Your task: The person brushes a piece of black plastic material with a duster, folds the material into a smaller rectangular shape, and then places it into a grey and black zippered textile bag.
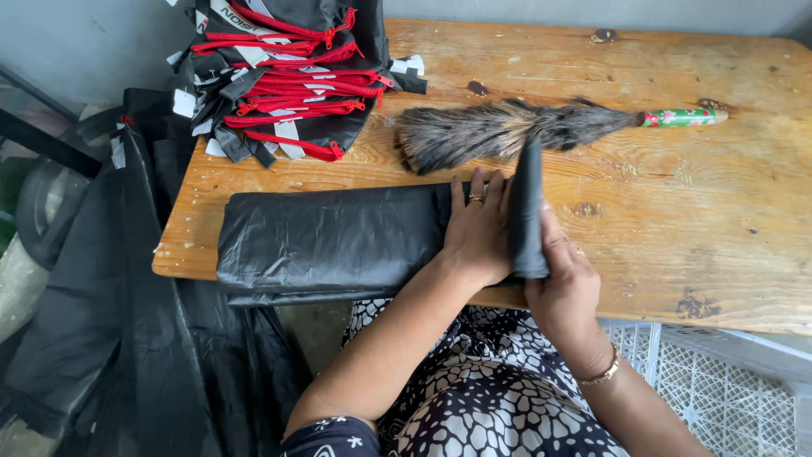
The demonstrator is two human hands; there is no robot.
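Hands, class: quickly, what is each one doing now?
Left hand: open, pressing flat on the folded black plastic sheet.
Right hand: shut on the sheet's raised end.

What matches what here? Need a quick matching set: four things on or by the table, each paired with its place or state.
Things:
1. black sheet
2. feather duster
3. stack of black bags with red zips
4. white crate

Places or states:
A. below the table's near edge, at right
B. far left corner of the table
C. lying behind the hands, green handle to the right
D. pressed flat by the left hand, its end lifted by the right hand

Pairs: 1-D, 2-C, 3-B, 4-A
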